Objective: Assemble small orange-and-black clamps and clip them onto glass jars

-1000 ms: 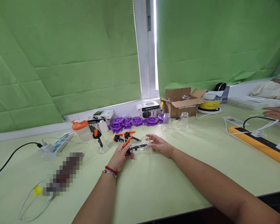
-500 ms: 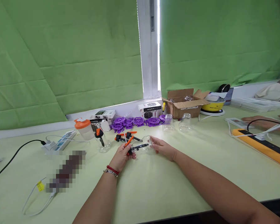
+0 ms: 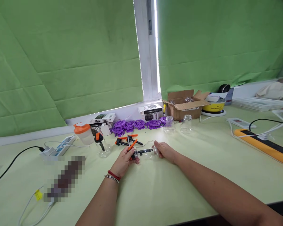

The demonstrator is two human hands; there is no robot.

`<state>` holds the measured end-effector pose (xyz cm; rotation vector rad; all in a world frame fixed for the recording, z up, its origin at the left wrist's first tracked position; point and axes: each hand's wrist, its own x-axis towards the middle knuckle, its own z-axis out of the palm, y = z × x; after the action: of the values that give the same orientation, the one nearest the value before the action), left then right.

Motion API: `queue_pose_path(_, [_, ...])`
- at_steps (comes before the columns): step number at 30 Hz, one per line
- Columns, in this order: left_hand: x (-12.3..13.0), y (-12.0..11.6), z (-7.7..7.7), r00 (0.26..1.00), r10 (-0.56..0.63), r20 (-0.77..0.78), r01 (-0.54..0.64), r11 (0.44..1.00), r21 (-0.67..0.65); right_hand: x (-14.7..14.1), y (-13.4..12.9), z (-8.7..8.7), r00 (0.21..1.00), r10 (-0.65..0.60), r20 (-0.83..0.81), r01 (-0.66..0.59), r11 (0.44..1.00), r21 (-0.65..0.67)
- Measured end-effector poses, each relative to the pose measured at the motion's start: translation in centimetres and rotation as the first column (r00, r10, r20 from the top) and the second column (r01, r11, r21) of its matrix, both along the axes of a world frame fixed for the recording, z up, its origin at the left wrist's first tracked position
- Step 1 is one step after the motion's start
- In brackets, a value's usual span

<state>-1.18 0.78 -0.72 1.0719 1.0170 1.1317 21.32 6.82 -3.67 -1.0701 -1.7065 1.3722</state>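
Observation:
Lying sideways between my hands is a clear bottle (image 3: pixel 149 146), with a black tube inside its neck end. My left hand (image 3: pixel 124 160) is closed round the black spray head (image 3: pixel 131 154) with an orange lever, at the bottle's mouth. The fingers of my right hand (image 3: pixel 165 151) are wrapped round the bottle's base. Whether the head is fully seated in the mouth I cannot tell. Just beyond my left hand lie black and orange spray heads (image 3: pixel 123 141). A similar bottle with its head fitted (image 3: pixel 104 152) stands upright to the left.
Two clear bottles (image 3: pixel 186 125) stand behind my right hand. Purple plastic parts (image 3: pixel 139 124), small boxes and a cardboard box (image 3: pixel 188 110) line the back. On the left are a shaker cup (image 3: pixel 83 136) and a power strip (image 3: pixel 61 148); on the right, an orange power strip (image 3: pixel 261 146) and cables.
My right fingers have closed further round the bottle's base. The bottle stays between my hands. At the right, another person's hand has moved and a white cable is lifted. The view has shifted slightly.

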Motion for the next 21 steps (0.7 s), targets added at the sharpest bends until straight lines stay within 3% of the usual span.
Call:
queue_pose_path(5, [0.0, 0.3, -0.2, 0.997, 0.061, 0.042, -0.061, 0.998, 0.012, 0.4, -0.2, 0.4, 0.997, 0.049, -0.054, -0.051, 0.998, -0.037])
queue_pose_path(12, [-0.1, 0.4, -0.2, 0.999, 0.042, 0.022, -0.042, 0.999, 0.004, 1.4, -1.0, 1.1, 0.97, 0.196, -0.142, -0.19, 0.98, 0.056])
queue_pose_path(21, [0.0, 0.2, -0.1, 1.0, -0.022, 0.009, 0.022, 0.999, 0.047, 0.2, -0.5, 0.6, 0.997, 0.037, -0.07, -0.049, 0.985, -0.166])
